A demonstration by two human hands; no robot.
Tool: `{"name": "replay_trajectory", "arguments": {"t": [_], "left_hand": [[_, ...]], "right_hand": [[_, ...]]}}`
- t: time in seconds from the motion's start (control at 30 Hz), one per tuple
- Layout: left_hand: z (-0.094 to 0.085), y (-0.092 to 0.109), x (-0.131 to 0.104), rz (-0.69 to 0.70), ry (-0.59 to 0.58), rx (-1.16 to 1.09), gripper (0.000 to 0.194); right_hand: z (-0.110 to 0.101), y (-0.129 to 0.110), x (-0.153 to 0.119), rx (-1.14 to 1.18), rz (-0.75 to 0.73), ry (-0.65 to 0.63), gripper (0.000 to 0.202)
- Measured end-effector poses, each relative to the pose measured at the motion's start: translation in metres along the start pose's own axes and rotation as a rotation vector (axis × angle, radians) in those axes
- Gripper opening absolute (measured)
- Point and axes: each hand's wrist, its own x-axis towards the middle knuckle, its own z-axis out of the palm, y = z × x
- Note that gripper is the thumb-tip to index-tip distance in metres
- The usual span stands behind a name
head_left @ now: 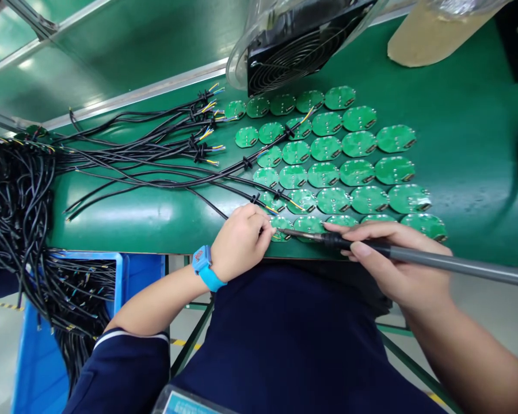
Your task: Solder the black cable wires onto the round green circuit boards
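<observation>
My right hand (397, 259) grips a soldering iron (431, 259), its metal tip pointing left onto a round green circuit board (281, 225) at the table's front edge. Closed in a pinch at that board's left side is my left hand (244, 236), with a blue watch on the wrist. A black cable (207, 201) runs in under this hand, and a bit of coloured wire shows by the fingertips. Several more green circuit boards (333, 201) lie in rows beyond, and a few cables with bared coloured wire ends rest across them.
A fan in a clear housing (302, 52) stands at the back. A thick bundle of black cables (17, 190) hangs over the left edge towards a blue bin (142, 282). At the back right is a tan cylinder (431, 34) on the green table (470, 144).
</observation>
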Motion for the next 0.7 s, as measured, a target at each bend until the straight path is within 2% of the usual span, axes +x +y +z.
{"name": "replay_trajectory", "arguments": {"t": [0.23, 0.4, 0.47, 0.7], "left_hand": [[0.001, 0.004, 0.002, -0.058, -0.001, -0.001, 0.015], [0.0, 0.005, 0.005, -0.056, -0.021, 0.014, 0.015], [-0.001, 0.004, 0.006, -0.049, -0.036, 0.014, 0.016], [-0.001, 0.002, 0.002, -0.017, -0.034, 0.035, 0.012]], "right_hand": [[0.001, 0.002, -0.001, -0.004, -0.012, 0.005, 0.005], [0.001, 0.014, -0.007, 0.259, 0.041, 0.086, 0.008], [0.001, 0.016, -0.008, 0.297, 0.056, 0.108, 0.007], [0.005, 0.006, -0.004, 0.013, -0.017, 0.052, 0.009]]}}
